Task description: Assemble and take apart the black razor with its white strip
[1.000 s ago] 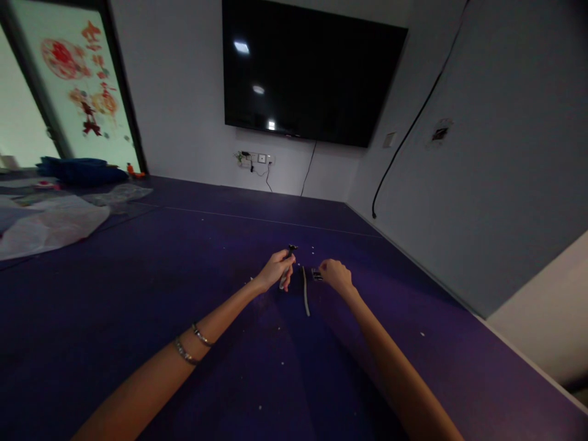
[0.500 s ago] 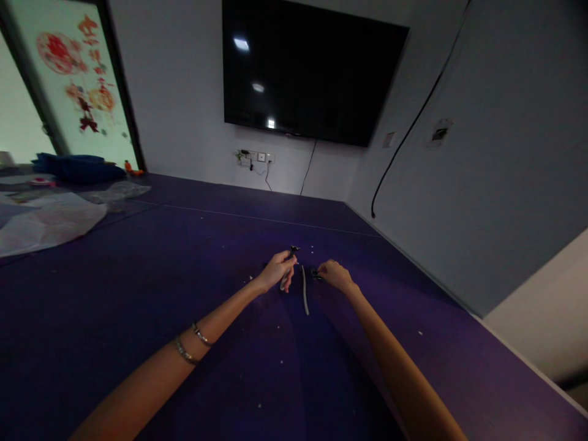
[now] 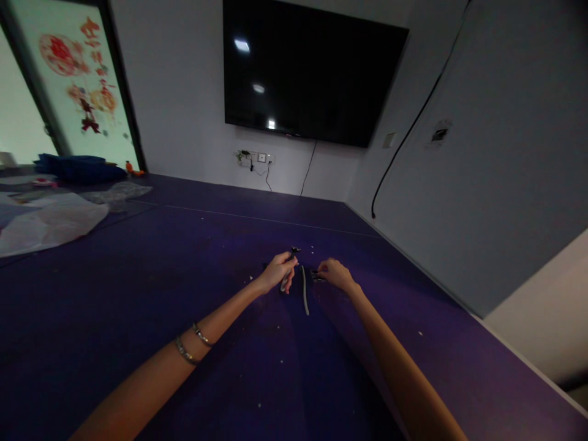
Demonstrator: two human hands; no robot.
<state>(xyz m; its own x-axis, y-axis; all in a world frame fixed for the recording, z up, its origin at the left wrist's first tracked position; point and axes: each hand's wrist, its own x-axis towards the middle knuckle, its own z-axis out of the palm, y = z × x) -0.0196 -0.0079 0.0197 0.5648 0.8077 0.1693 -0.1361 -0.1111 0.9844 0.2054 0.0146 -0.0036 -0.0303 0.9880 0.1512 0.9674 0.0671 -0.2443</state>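
Observation:
My left hand is closed around a slim tool with a grey handle; its small dark head pokes out above the fingers. To the right of that hand, a thin, slightly curved grey strip lies on the purple surface. My right hand rests low over the surface, fingertips pinched at a small dark object with light edges. That object is too small to name, and the fingers partly cover it.
Tiny white bits are scattered around. Clear plastic sheeting and a dark blue cloth bundle lie at the far left. A black cable hangs down the right wall. A television is mounted ahead.
Both hands stay almost in place. The small dark object at my right fingertips has shifted or tilted slightly; the grey strip has not moved.

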